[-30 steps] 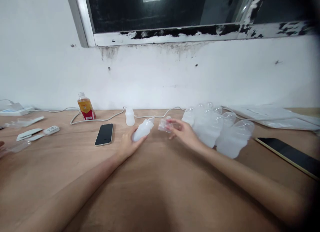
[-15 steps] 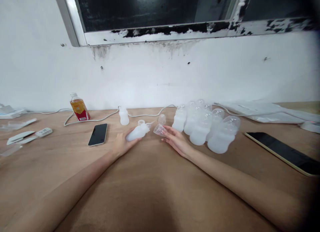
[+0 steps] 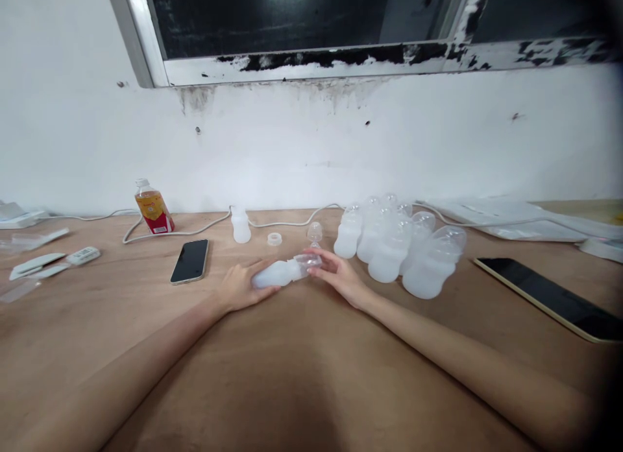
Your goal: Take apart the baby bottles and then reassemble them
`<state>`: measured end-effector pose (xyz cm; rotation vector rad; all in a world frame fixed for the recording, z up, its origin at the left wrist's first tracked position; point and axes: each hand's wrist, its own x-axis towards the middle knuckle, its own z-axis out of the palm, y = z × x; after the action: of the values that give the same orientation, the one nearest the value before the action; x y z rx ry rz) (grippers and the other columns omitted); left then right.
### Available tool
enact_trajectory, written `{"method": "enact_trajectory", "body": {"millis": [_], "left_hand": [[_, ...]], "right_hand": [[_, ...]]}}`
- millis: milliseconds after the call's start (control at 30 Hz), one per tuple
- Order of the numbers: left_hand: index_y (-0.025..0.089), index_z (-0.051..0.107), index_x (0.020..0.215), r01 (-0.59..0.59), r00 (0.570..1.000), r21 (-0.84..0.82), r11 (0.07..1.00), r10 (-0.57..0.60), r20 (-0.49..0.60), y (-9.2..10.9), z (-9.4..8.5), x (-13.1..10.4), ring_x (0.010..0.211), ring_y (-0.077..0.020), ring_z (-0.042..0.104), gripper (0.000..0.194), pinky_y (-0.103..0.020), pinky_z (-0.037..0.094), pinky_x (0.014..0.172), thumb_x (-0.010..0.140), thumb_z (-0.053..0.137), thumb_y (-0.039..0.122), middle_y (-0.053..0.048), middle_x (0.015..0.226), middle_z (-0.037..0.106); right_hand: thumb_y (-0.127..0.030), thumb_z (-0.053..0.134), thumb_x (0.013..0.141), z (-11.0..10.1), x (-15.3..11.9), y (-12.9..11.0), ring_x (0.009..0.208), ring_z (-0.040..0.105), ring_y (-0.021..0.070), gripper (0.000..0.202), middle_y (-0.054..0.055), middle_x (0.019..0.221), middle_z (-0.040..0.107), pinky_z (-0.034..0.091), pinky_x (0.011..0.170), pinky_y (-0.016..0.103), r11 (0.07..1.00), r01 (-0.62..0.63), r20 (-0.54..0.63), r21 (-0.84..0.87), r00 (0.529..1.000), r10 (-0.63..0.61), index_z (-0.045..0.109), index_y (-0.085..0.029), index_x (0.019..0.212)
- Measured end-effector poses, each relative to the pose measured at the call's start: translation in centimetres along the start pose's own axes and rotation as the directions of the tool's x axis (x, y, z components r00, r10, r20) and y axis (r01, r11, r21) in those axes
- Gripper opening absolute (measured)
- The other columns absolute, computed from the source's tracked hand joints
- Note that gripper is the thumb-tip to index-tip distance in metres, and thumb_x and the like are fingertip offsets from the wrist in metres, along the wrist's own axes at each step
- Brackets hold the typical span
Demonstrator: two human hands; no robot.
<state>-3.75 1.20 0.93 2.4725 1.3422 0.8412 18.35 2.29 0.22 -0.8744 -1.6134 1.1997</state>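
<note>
Left hand [image 3: 238, 287]: wraps round the base end of the milky bottle [image 3: 272, 275], holding it on a slant, neck toward the right hand [image 3: 341, 282]. Right hand: pinches the clear cap [image 3: 308, 262] between thumb and fingers at that neck; cannot tell whether fully seated. Just beyond, on the table [image 3: 272, 374]: white ring [image 3: 274, 238] and clear dome-topped piece [image 3: 315, 231]. Farther back, beside the cable [image 3: 199, 234], upright bare bottle [image 3: 240, 226]. Rightward, cluster of capped bottles [image 3: 389, 254]; leftward, phone [image 3: 189, 261], then drink bottle [image 3: 154, 209].
</note>
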Motion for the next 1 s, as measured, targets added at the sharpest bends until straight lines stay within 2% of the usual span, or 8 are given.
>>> {"method": "enact_trajectory", "body": {"millis": [267,400,533,600,667,800,867,1000], "left_hand": [[0.017,0.057,0.102,0.286,0.944,-0.490,0.823,-0.155,0.290,1.5,-1.1,0.6,0.077,-0.0189,0.057,0.044,-0.027,0.045,0.064,0.064,0.058,0.041,-0.003,0.088,0.064],[0.009,0.058,0.091,0.565,0.807,-0.650,0.509,-0.177,0.563,1.2,-1.1,0.8,0.047,-0.0104,0.051,0.043,-0.017,0.028,0.033,0.065,0.056,0.043,-0.005,0.066,0.059],[0.010,0.055,0.090,0.780,0.620,-0.614,0.126,-0.015,0.784,0.5,-0.7,0.7,0.046,-0.0101,0.049,0.047,-0.014,0.018,0.027,0.064,0.054,0.049,-0.005,0.068,0.057],[0.010,0.054,0.091,0.816,0.574,-0.577,0.047,0.062,0.817,0.3,-0.4,0.7,0.046,-0.0104,0.049,0.050,-0.014,0.019,0.027,0.063,0.054,0.052,-0.005,0.067,0.056],[0.010,0.053,0.094,0.764,0.633,-0.640,0.082,0.094,0.768,0.3,0.0,0.7,0.052,-0.0121,0.052,0.051,-0.014,0.025,0.029,0.064,0.055,0.052,-0.007,0.073,0.057],[0.015,0.047,0.105,0.397,0.915,-0.877,0.270,-0.042,0.401,0.7,1.4,0.7,0.078,-0.0155,0.054,0.043,-0.022,0.045,0.056,0.071,0.055,0.039,-0.008,0.096,0.055],[0.015,0.047,0.103,0.296,0.955,-0.887,0.353,-0.109,0.276,0.9,2.1,0.7,0.086,-0.0162,0.052,0.036,-0.025,0.045,0.066,0.074,0.054,0.034,-0.008,0.097,0.053],[0.016,0.044,0.102,0.257,0.966,-0.858,0.444,-0.119,0.228,0.9,2.6,0.6,0.081,-0.0147,0.053,0.035,-0.025,0.044,0.063,0.073,0.056,0.031,-0.006,0.088,0.054]], "right_hand": [[-0.030,0.056,0.070,-0.1,-0.3,-0.7,0.063,0.053,0.0116,0.038,0.000,0.075,0.056,0.041,0.056,0.024,0.997,0.040,0.133,-0.068,0.991,-0.030,0.045,-0.019,0.105],[-0.029,0.058,0.069,-0.2,-0.5,-1.3,0.065,0.053,0.0102,0.036,0.002,0.091,0.054,0.043,0.059,0.025,0.993,0.108,0.170,-0.056,0.981,-0.097,0.046,-0.021,0.103],[-0.029,0.055,0.072,-0.3,-0.7,-2.4,0.063,0.051,0.0089,0.032,0.003,0.097,0.051,0.044,0.061,0.026,0.982,0.149,0.231,-0.115,0.966,-0.120,0.046,-0.022,0.102],[-0.030,0.053,0.073,-0.3,-0.7,-3.4,0.065,0.051,0.0095,0.031,0.004,0.098,0.051,0.045,0.060,0.026,0.961,0.189,0.266,-0.200,0.955,-0.133,0.045,-0.022,0.102],[-0.032,0.052,0.074,-0.3,-0.8,-4.8,0.070,0.052,0.0112,0.033,0.004,0.100,0.051,0.045,0.061,0.026,0.909,0.263,0.297,-0.324,0.940,-0.166,0.044,-0.023,0.105],[-0.037,0.053,0.073,-0.7,-1.3,-8.6,0.072,0.053,0.0134,0.049,0.004,0.094,0.055,0.043,0.057,0.024,0.753,0.340,0.262,-0.563,0.938,-0.228,0.033,-0.021,0.114],[-0.040,0.049,0.075,-1.2,-1.5,-10.2,0.066,0.052,0.0132,0.038,0.004,0.086,0.056,0.041,0.054,0.025,0.604,0.311,0.205,-0.734,0.949,-0.239,0.042,-0.020,0.106],[-0.042,0.046,0.075,-2.9,-1.4,-11.1,0.069,0.052,0.0161,0.029,0.006,0.086,0.055,0.040,0.061,0.029,0.282,0.222,0.135,-0.933,0.945,-0.300,0.050,-0.017,0.090]]}}
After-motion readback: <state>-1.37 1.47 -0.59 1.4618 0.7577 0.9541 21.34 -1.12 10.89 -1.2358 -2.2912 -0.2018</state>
